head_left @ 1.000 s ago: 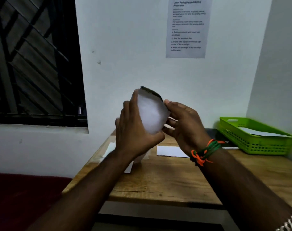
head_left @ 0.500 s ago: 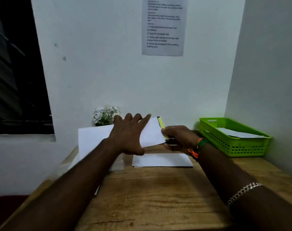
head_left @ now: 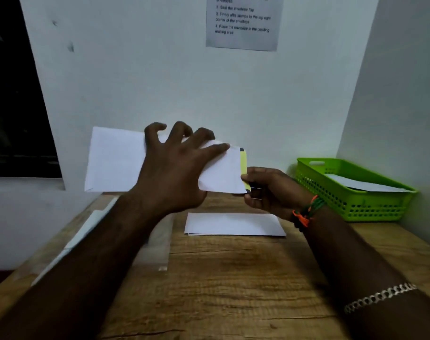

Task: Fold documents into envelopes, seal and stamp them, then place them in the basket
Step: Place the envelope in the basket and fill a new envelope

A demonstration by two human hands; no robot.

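A white envelope (head_left: 116, 160) is held in the air above the far side of the wooden table (head_left: 233, 285). My left hand (head_left: 174, 173) lies spread over its middle, fingers pressing on the paper. My right hand (head_left: 270, 190) pinches the envelope's lower right corner together with a thin yellow object (head_left: 243, 165) with a dark tip; what it is I cannot tell. A second white envelope (head_left: 233, 224) lies flat on the table below my hands. The green basket (head_left: 349, 207) stands at the right against the wall with a white envelope (head_left: 361, 185) in it.
White sheets (head_left: 86, 231) lie along the table's left edge, partly hidden by my left arm. A printed instruction sheet (head_left: 243, 23) hangs on the wall ahead. A dark window (head_left: 15, 106) is at the left; a side wall stands close behind the basket.
The envelope has come down from an upright hold near my face and been turned level above the table. My left hand spread over it, its fingers now curling. The view tilted down.
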